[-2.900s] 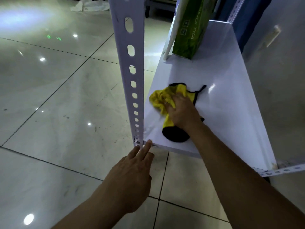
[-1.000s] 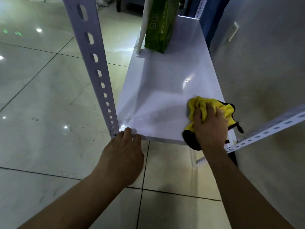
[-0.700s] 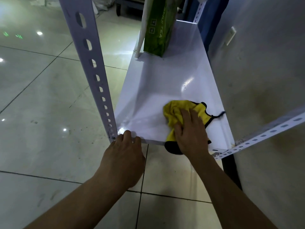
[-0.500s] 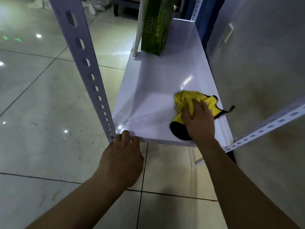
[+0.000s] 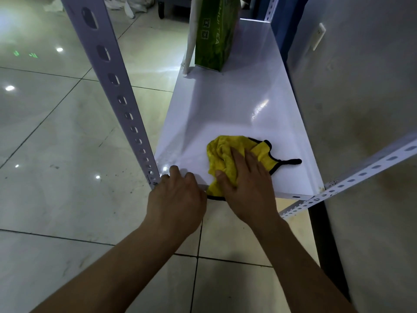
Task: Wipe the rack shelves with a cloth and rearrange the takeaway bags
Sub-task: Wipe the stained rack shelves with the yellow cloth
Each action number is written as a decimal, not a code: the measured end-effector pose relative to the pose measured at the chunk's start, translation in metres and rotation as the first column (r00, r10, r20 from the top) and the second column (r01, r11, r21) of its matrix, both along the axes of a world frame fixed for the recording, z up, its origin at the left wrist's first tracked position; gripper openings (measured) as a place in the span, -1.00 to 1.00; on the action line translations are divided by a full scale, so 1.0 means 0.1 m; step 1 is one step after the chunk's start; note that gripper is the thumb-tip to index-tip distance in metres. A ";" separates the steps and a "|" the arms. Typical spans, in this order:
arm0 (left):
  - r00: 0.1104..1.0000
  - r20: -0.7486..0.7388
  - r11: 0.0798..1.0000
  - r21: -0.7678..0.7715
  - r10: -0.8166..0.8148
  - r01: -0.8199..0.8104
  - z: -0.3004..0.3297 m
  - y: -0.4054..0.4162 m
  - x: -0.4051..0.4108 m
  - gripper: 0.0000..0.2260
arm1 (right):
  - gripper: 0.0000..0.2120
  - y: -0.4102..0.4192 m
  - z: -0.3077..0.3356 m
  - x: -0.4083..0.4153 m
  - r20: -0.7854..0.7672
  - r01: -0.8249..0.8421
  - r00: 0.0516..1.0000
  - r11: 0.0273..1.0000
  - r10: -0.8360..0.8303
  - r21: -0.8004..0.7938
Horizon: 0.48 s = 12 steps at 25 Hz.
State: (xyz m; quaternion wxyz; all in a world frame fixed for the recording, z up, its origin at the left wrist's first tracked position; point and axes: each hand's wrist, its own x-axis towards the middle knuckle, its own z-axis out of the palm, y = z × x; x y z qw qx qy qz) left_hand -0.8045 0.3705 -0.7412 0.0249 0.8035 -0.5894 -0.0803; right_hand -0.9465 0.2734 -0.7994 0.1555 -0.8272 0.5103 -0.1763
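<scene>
A yellow cloth [image 5: 223, 150] with black trim lies bunched on the white rack shelf [image 5: 225, 105], near its front edge. My right hand [image 5: 246, 179] presses flat on the cloth, fingers spread over it. My left hand [image 5: 178, 197] grips the shelf's front left corner, fingers curled over the edge beside the perforated upright post [image 5: 112, 84]. A green takeaway bag [image 5: 214, 35] stands upright at the far end of the shelf, its top out of view.
A grey wall [image 5: 361, 109] runs along the shelf's right side. A perforated white brace [image 5: 361, 175] crosses at the front right. A white post [image 5: 191, 37] stands by the bag. Glossy floor tiles [image 5: 56, 132] spread to the left.
My right hand has slid the cloth leftward along the shelf's front edge, close to my left hand. The left hand keeps its grip on the corner.
</scene>
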 end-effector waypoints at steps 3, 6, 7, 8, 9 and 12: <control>0.978 -0.205 0.994 -0.108 -0.034 0.012 -0.03 -0.09 -0.07 -0.77 | -0.36 -0.08 0.16 -0.20 0.332 0.001 0.941 0.983 -0.064 0.186; 0.929 -0.367 0.989 -0.150 -0.038 -0.018 -0.06 -0.22 -0.14 -0.74 | -0.53 -0.14 0.16 -0.35 0.279 0.130 0.948 0.987 -0.152 0.096; 0.907 -0.420 0.988 -0.138 0.005 -0.070 -0.07 -0.26 -0.15 -0.73 | -0.59 -0.13 0.13 -0.36 0.210 0.129 0.968 0.990 -0.136 0.050; 0.870 -0.489 0.984 -0.118 0.061 -0.135 -0.09 -0.31 -0.16 -0.72 | -0.66 -0.11 0.10 -0.36 0.179 0.120 0.976 0.993 -0.121 0.019; 0.809 -0.575 0.975 -0.083 0.121 -0.205 -0.09 -0.35 -0.17 -0.71 | -0.74 -0.09 0.07 -0.35 0.188 0.103 0.977 0.995 -0.101 -0.002; 0.563 -0.781 0.919 0.035 0.271 -0.393 -0.07 -0.42 -0.15 -0.62 | -0.84 0.07 0.03 -0.33 0.292 0.009 0.956 0.999 -0.019 0.035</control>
